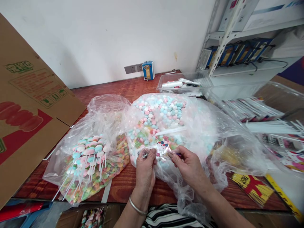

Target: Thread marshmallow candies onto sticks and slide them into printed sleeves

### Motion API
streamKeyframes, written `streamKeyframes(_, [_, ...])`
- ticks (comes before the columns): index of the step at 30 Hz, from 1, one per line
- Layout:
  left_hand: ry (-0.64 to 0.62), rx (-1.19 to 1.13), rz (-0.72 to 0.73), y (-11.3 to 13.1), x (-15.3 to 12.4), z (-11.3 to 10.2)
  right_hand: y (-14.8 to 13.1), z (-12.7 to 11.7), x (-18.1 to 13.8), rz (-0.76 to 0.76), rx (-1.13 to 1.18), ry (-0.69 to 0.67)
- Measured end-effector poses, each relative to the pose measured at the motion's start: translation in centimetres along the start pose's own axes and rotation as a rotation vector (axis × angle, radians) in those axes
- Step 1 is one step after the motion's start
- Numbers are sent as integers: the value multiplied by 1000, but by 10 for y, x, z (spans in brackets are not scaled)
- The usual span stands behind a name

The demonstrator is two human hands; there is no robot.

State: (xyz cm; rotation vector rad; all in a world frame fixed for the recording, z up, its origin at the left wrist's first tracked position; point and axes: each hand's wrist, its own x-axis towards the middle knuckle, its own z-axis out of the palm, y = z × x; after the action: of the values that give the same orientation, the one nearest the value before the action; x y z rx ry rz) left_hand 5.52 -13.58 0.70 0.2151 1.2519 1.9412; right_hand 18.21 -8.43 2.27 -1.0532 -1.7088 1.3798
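Observation:
Between my two hands is a small printed plastic packet (163,145), white with red and blue marks and a clear part. My left hand (146,164) pinches its left end, thumb on top. At its right end, my right hand (185,160) grips the edge between thumb and fingers. Right behind the packet lies a big clear bag (163,107) of pastel pink, blue and white candies, with a white stick (169,130) across it. To the left, candies on white sticks (90,152) rest on a bag of colourful gummy candies (121,150).
A cardboard box (33,95) stands at the left. Clear plastic bins (185,77) sit behind and to the right, one holding packets and white sticks (273,126). A yellow and red packet (253,186) lies at the front right. A small blue device (148,70) stands against the wall.

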Motion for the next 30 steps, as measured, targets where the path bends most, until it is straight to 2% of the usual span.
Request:
streamKeyframes(4, [70, -52, -62, 1, 0, -1, -1, -1, -1, -35, -81, 8])
streamKeyframes(9, [-95, -87, -252, 4, -6, 0, -6, -3, 0, -106, -172, -14])
streamKeyframes(13, [-63, -262, -290, 4, -4, -2, -13, -7, 0, -94, -80, 19])
streamKeyframes(17, [-137, -487, -349, 4, 2, -4, -20, -10, -5, -111, 23, 86])
streamKeyframes(20, [-163, -549, -346, 4, 4, -5, -24, -8, -12, -271, 8, 89])
streamKeyframes(24, [-96, -501, -343, 4, 3, -6, -30, 0, -18, -486, -33, 7])
streamKeyframes(27, [-60, -452, -316, 3, 3, -6, -30, 5, -18, -503, -64, -8])
streamKeyframes(30, [-115, -383, -213, 4, 3, -7, -28, 6, -16, -439, -41, -8])
